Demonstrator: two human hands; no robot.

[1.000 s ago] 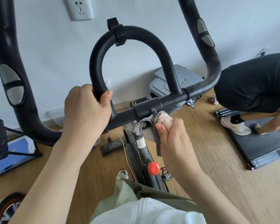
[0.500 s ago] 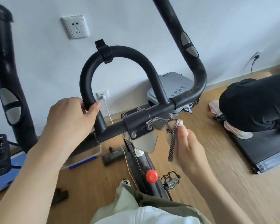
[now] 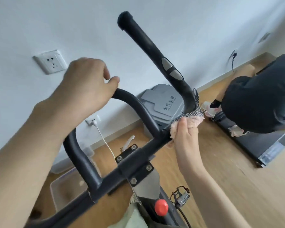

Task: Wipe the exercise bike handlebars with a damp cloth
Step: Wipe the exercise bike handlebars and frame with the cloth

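Observation:
The black exercise bike handlebars (image 3: 139, 157) fill the middle of the head view, with a centre loop and a right horn rising to the top. My left hand (image 3: 87, 79) grips the top of the centre loop. My right hand (image 3: 185, 134) holds a pink cloth with a checked edge (image 3: 193, 118) pressed against the bar at the bend where the right horn starts. The left horn is out of view.
A red knob (image 3: 161, 207) sits on the bike frame below, with a pedal (image 3: 181, 195) beside it. A grey bin (image 3: 163, 104) stands by the wall. Another person in dark clothes (image 3: 260, 102) bends over a treadmill (image 3: 262, 145) at right. A clear plastic box (image 3: 66, 190) lies at left.
My right hand moved the cloth from the centre clamp rightward to the bend of the right horn. My left hand slid up from the loop's left side to its top. The view tilted.

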